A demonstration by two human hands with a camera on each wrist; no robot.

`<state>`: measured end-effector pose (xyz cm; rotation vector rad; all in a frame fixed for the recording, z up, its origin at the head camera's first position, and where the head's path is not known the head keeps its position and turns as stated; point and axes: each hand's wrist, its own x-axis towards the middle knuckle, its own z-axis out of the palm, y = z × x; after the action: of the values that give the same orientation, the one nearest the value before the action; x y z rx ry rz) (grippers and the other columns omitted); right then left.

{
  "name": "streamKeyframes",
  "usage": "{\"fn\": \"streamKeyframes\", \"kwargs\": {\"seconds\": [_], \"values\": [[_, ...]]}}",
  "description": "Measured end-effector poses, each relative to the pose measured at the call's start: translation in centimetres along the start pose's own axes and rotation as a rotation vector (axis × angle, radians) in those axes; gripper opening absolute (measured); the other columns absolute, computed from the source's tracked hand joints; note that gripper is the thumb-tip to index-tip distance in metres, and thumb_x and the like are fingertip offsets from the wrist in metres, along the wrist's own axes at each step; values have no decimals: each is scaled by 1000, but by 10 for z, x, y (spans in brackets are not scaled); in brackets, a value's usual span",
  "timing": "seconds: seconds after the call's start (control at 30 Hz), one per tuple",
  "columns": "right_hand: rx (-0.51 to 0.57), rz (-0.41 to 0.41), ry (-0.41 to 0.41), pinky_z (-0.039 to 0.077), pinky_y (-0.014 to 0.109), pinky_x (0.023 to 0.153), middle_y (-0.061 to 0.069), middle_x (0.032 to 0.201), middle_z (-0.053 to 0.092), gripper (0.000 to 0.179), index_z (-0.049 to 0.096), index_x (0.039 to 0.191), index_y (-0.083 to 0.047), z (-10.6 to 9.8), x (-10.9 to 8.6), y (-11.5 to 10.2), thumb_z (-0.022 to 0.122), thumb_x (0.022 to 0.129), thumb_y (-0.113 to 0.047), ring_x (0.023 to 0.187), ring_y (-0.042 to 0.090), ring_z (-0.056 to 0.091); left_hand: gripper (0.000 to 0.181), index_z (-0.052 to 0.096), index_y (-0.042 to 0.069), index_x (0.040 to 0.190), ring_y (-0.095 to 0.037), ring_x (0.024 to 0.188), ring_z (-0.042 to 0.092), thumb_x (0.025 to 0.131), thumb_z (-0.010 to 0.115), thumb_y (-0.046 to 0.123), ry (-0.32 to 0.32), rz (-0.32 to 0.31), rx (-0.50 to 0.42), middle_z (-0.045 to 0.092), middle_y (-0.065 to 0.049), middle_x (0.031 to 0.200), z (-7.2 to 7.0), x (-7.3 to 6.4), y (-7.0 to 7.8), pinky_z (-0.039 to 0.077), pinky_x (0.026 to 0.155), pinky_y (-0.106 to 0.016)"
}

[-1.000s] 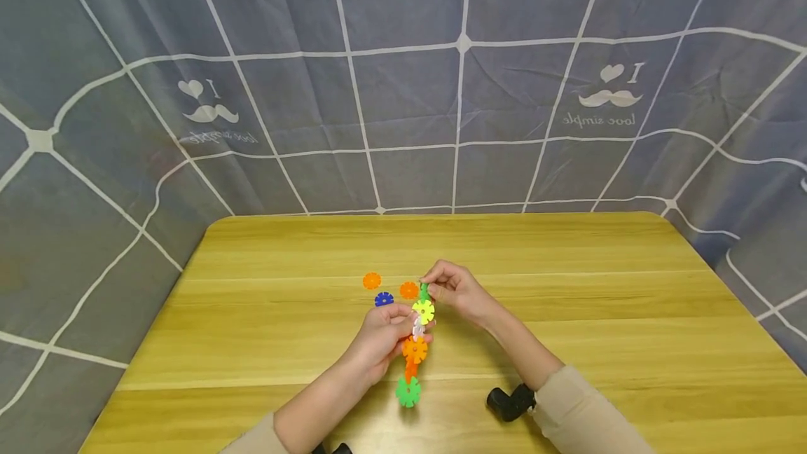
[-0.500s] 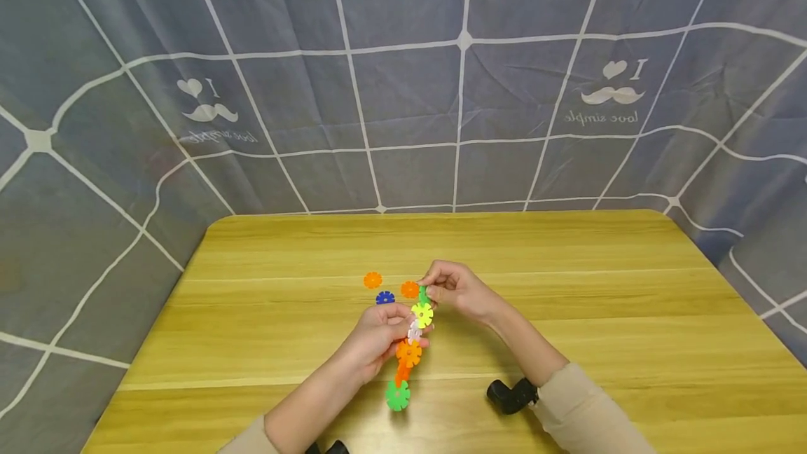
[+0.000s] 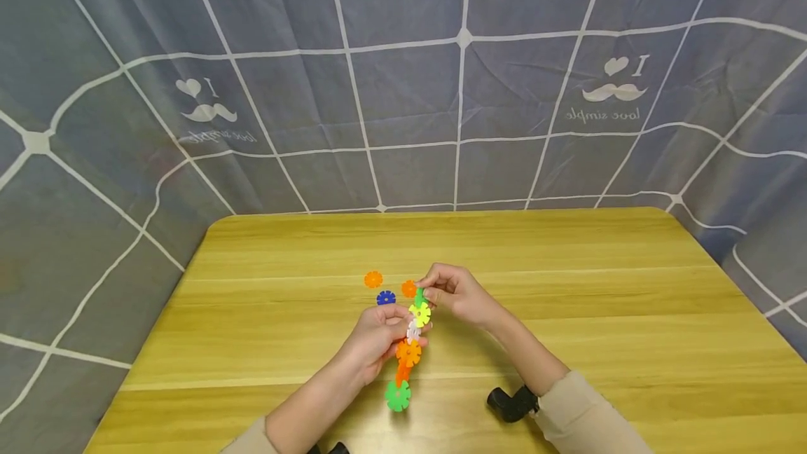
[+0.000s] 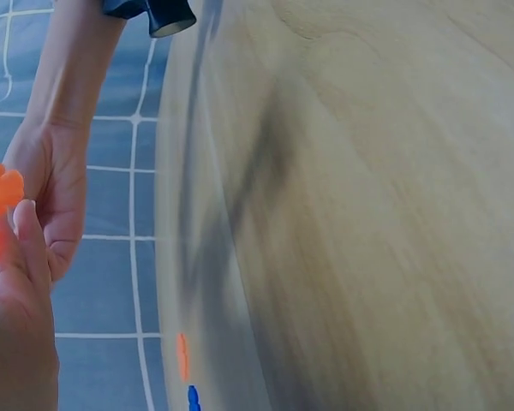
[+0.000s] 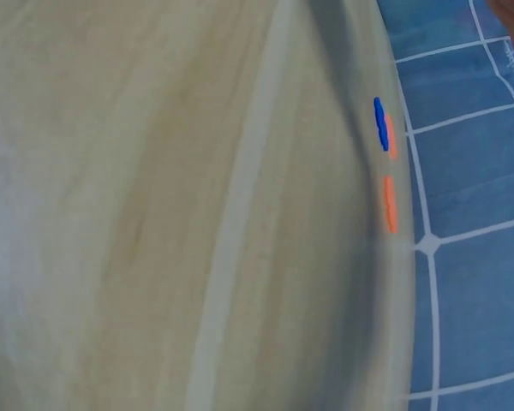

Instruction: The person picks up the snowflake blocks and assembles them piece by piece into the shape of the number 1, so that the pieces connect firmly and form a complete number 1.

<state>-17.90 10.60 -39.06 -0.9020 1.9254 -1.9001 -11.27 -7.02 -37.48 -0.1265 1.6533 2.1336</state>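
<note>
A chain of notched plastic discs hangs between my hands in the head view. From the top it runs through a green disc (image 3: 420,296), a yellow disc (image 3: 420,314), a white disc (image 3: 413,331), an orange disc (image 3: 408,354), a redder orange one seen edge-on and a lower green disc (image 3: 398,396). My left hand (image 3: 373,343) grips the chain around the white disc, its thumb in front. With thumb and index finger, my right hand (image 3: 462,298) pinches the upper green disc, which meets the yellow disc's edge. How firmly those two are joined cannot be made out.
Loose on the wooden table (image 3: 567,265), beyond my hands, lie an orange disc (image 3: 373,279), a blue disc (image 3: 386,298) and another orange disc (image 3: 409,289). Black wrist devices (image 3: 512,403) sit at both forearms. A grey curtain (image 3: 410,104) with white lines hangs behind the table.
The chain's lower end has swung slightly left, then stays put. My right hand has shifted the upper green disc a little left and down against the yellow one. Both grips are kept.
</note>
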Motion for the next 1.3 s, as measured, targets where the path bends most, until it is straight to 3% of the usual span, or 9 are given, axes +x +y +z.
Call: {"fn": "streamKeyframes", "kwargs": {"seconds": [0.23,0.7,0.87,1.1,1.3], "values": [[3,34,-3,52,24,67,5,86,60,14,49,101,20,-5,1,7,51,89,11,73,8,56,15,50,-14,104,-19,75,69,95,48,-1,13,18,-11,64,-27,103,2,1,-2,56,70,-27],[-35,42,-34,52,25,68,3,88,59,16,51,102,16,-4,1,16,54,90,6,75,10,56,18,51,-12,106,-21,78,69,95,50,2,14,-9,-13,65,-22,99,-5,1,-7,55,69,-25],[-33,74,-23,52,26,71,8,89,59,17,52,104,15,-4,1,17,53,91,4,77,10,56,20,51,-12,107,-20,79,69,96,50,4,17,-15,-19,66,-17,95,-6,2,-8,55,70,-26],[-25,106,-17,54,27,75,12,96,60,23,52,111,16,-4,1,18,53,92,3,80,10,59,24,50,-13,112,-23,81,69,96,49,5,36,-10,16,65,-23,100,-10,3,-11,56,70,-26],[-23,131,-10,55,31,77,17,98,61,28,52,115,14,-2,4,21,55,92,0,83,15,61,22,51,-12,111,-22,80,69,96,49,4,57,-15,22,67,-18,96,-16,2,-13,56,69,-25]]}}
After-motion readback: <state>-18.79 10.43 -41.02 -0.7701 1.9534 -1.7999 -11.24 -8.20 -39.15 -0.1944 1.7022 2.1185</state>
